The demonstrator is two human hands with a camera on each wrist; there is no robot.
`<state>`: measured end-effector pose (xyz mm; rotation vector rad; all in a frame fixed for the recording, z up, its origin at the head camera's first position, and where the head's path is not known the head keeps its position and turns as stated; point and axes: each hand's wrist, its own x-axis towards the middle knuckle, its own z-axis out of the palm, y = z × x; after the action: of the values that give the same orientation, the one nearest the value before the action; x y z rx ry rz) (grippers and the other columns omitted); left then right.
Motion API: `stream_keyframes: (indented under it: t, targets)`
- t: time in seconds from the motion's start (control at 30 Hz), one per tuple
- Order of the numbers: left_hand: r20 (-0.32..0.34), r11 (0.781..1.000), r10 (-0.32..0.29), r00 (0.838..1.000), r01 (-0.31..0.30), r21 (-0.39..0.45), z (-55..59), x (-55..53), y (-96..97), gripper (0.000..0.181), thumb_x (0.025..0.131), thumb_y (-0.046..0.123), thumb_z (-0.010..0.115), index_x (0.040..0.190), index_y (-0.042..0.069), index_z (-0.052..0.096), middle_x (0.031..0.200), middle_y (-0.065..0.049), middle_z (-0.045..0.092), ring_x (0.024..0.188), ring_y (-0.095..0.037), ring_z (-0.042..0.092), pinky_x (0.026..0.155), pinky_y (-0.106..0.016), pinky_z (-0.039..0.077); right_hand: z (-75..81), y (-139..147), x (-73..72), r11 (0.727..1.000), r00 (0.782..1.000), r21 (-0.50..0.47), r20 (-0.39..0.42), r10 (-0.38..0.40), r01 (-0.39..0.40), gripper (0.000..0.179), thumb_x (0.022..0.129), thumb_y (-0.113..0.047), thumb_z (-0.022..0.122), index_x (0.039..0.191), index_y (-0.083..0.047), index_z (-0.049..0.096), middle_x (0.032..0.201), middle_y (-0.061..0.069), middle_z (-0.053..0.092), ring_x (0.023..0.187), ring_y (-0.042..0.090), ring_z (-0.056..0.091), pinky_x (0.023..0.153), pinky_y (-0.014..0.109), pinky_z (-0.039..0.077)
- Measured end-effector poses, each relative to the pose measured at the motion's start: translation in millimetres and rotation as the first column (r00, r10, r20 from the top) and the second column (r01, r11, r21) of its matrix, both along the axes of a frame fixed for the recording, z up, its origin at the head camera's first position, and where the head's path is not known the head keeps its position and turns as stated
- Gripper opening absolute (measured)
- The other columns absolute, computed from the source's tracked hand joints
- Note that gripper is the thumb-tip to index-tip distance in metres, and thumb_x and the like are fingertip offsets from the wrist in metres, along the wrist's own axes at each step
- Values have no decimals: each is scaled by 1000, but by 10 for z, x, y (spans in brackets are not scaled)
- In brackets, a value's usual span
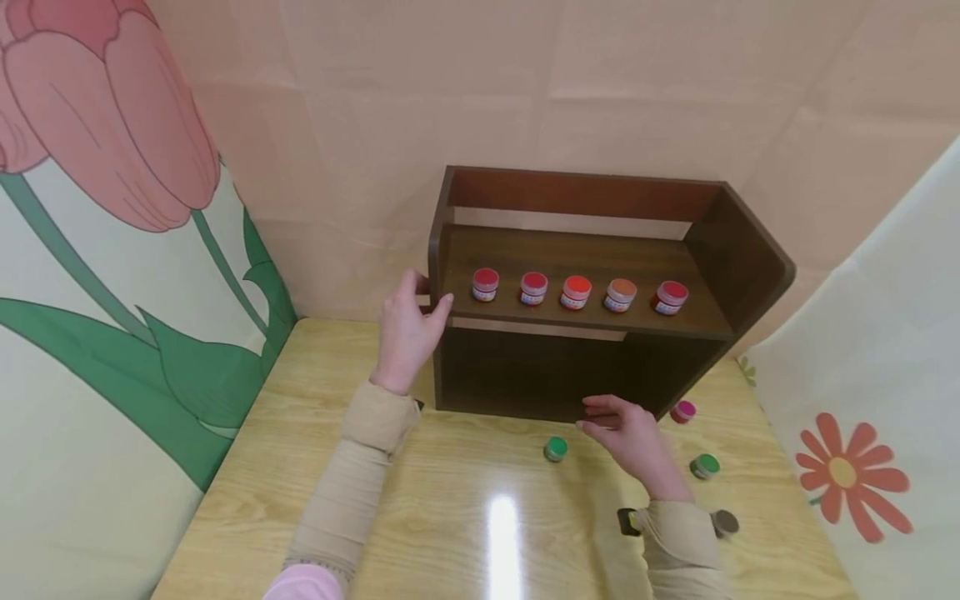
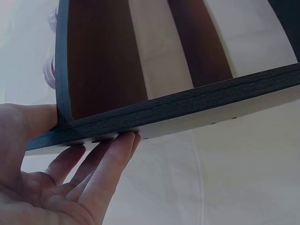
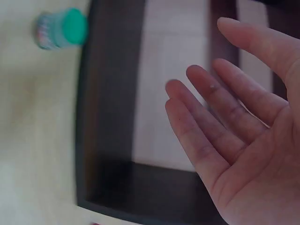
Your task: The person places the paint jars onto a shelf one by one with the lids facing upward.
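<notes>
A dark brown two-tier wooden shelf (image 1: 585, 329) stands on the table against the back wall. My left hand (image 1: 408, 329) holds its left side panel (image 2: 187, 103), thumb at the front edge and fingers along the outer face. On the upper tier, several small paint jars with red and orange lids stand in a row, a red one (image 1: 485, 284) nearest that hand. Over the table in front of the shelf, my right hand (image 1: 630, 437) hangs with loosely spread fingers (image 3: 201, 140) and holds nothing. A green-lidded jar (image 1: 556, 449) stands just left of it.
To the right on the table are a magenta-lidded jar (image 1: 683, 411) by the shelf's corner, another green-lidded jar (image 1: 705, 466) and a dark grey-brown jar (image 1: 725, 523) beside my right sleeve. Flower-printed cloths (image 1: 855, 400) hang on both sides of the table (image 1: 450, 500).
</notes>
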<state>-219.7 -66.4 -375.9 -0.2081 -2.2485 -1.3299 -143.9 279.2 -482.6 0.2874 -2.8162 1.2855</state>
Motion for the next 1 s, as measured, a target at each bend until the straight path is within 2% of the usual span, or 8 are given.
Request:
stream_keyframes:
  t: [0.1,0.2,0.3,0.47,0.57,0.73,0.87,1.0]
  targets:
    - [3,1000,4,1000,-4,-4,-2,4,-8,26,93,13,75,103,1,55,98,-15,68,87,-30,72,71,-36,62,-190,-74,-17,999,999,0,8,41,-41,38,91,-7,77,127,2,67,121,22,67,109,39,66,86,48,58]
    - [2,1000,12,1000,-12,-11,-4,6,-10,26,93,14,75,104,1,56,99,-15,69,86,-30,72,71,-36,62,-381,-141,-25,998,999,41,8,48,-48,42,90,-6,78,129,1,66,127,23,63,115,43,60,89,54,56]
    - [-4,1000,14,1000,-14,-13,-7,1,-3,26,93,14,75,104,1,56,99,-15,69,86,-30,72,71,-36,62,-547,-184,-30,995,999,94,0,44,-44,47,87,-8,80,131,0,65,129,23,60,116,46,57,91,57,53]
    - [-8,1000,-1,1000,1,6,-19,-4,-1,25,93,13,75,104,1,55,99,-15,68,88,-30,72,72,-36,62,-734,-212,-44,990,999,133,7,48,-49,54,81,-3,84,131,4,63,128,27,59,116,49,57,98,61,46]
    - [4,1000,2,1000,-2,12,-27,0,-7,25,93,14,75,104,2,56,100,-15,68,91,-29,71,73,-36,62,-818,-220,-48,990,999,134,29,36,-39,56,78,-1,85,129,4,64,122,26,62,109,46,61,95,59,48]
    - [11,1000,11,1000,-11,11,-30,17,-15,26,92,13,76,105,1,56,101,-15,68,94,-31,71,73,-38,62,-940,-241,-62,996,996,86,84,20,-27,56,76,3,84,128,5,64,108,18,69,90,32,66,81,48,55]
    - [5,1000,7,1000,-7,11,-24,21,-8,27,92,14,76,105,1,56,102,-16,68,94,-32,71,72,-39,62,-1012,-253,-64,999,995,38,93,17,-21,52,77,8,81,126,7,64,107,14,71,87,27,68,81,45,57]
    - [5,1000,4,1000,-4,13,-21,7,10,27,93,14,76,106,1,56,102,-15,68,94,-32,72,72,-37,62,-1060,-249,-68,999,998,31,60,8,-9,44,79,8,80,121,5,68,105,13,72,87,26,70,81,45,58]
